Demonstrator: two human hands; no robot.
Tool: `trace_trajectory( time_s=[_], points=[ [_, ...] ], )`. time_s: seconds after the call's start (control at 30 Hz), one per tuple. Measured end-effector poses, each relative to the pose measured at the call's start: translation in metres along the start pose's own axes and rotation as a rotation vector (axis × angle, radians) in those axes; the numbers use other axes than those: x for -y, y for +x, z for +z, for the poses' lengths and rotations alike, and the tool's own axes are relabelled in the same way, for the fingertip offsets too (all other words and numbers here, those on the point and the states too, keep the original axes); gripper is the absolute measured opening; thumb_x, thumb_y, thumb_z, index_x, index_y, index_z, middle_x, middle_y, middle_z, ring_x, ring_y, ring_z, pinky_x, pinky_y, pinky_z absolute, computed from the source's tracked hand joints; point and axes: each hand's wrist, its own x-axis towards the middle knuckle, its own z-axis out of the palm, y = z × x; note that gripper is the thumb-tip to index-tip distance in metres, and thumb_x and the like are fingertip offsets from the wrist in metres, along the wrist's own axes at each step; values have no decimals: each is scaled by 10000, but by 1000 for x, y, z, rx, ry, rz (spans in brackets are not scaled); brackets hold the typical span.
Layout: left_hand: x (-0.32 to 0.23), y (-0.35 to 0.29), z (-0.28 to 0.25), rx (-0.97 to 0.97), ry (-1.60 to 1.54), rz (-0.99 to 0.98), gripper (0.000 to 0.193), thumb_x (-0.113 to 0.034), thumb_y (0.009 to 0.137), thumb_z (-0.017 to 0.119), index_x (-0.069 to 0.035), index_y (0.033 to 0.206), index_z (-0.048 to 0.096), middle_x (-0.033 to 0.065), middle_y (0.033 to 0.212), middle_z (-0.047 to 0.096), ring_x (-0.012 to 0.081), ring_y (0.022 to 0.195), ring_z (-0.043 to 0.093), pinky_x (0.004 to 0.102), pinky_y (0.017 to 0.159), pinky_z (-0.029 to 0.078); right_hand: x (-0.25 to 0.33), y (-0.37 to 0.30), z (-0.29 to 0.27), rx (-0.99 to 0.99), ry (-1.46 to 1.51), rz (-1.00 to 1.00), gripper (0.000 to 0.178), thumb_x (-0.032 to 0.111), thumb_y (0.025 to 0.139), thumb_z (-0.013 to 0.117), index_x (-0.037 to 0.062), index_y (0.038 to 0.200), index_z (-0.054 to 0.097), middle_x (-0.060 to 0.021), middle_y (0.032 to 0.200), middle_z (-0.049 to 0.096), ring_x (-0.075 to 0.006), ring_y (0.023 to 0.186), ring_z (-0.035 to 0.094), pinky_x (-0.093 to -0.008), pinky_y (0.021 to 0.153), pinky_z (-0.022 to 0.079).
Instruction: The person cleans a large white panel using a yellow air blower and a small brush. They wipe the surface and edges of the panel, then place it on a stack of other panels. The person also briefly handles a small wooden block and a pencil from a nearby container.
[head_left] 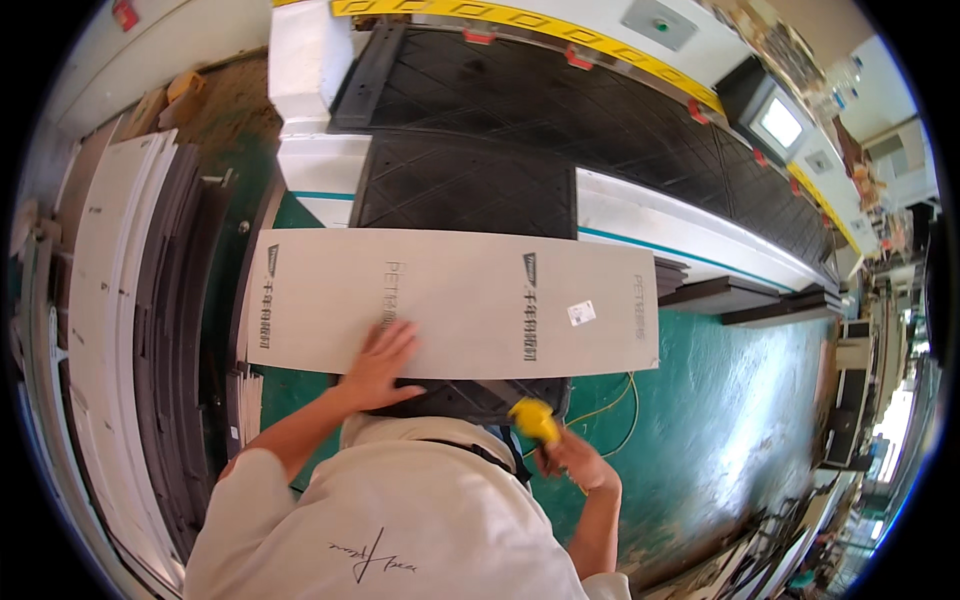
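Pressing flat on a long pale grey board [450, 300] wrapped in a thin film, the left hand [380, 365] has its fingers spread wide near the board's close edge. The board lies across a dark black rubber mat [470, 190] with a criss-cross pattern, and it sticks out to both sides of the hand.

The right hand [575, 460] is low and off to the right of the left hand, just past the board's near edge. It is curled shut around a small yellow tool [535, 420]. You cannot tell what kind of tool it is. A thin yellow cable [615, 405] loops on the green floor [720, 400] right beside this hand.

Past the left hand, on its far left side, a tall stack of white and dark flat boards [130, 330] leans on edge. Beyond both hands, behind the mat, sits a big white machine [640, 215] with a yellow stripe along its top. Far off to the right of the right hand, a small grey screen [775, 120] glows.
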Motion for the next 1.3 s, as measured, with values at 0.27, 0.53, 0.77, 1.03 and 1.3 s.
trace_trajectory(
  time_s=[0.27,0.53,0.77,1.03,1.3],
  points=[
    [58,-106,-43,-50,326,-314,886,-17,667,682,-64,1520,451,206,1654,291,404,1553,224,604,1248,181,-47,-3,-58,-655,306,-321,346,397,1105,489,131,1327,481,-23,782,568,-116,597,507,-271,499,413],
    [58,-73,-37,-102,390,-233,895,109,694,628,-89,1546,435,156,1641,332,383,1543,259,550,1248,238,-8,39,-25,-558,258,-316,227,282,1125,441,96,1109,570,-6,768,585,-74,597,471,-265,542,398],
    [45,-53,-174,115,228,-178,838,114,753,581,-147,1541,468,173,1570,467,431,1422,454,491,1161,406,85,22,98,273,-791,-745,678,155,961,706,77,1570,419,-126,922,613,-319,857,640,-409,744,547],
    [31,131,-271,-188,183,-93,459,-406,870,739,-89,1195,676,155,1119,725,372,1055,679,499,873,522,84,120,145,-236,-991,-485,578,136,1009,613,47,1538,397,-322,1120,684,-496,961,686,-488,760,570],
    [21,198,-246,-453,217,-19,449,-554,907,672,-106,892,702,113,791,726,336,809,706,470,720,517,71,119,105,-618,-886,-441,560,215,1033,598,103,1542,392,-322,1134,682,-515,950,686,-512,770,578]
  ],
)
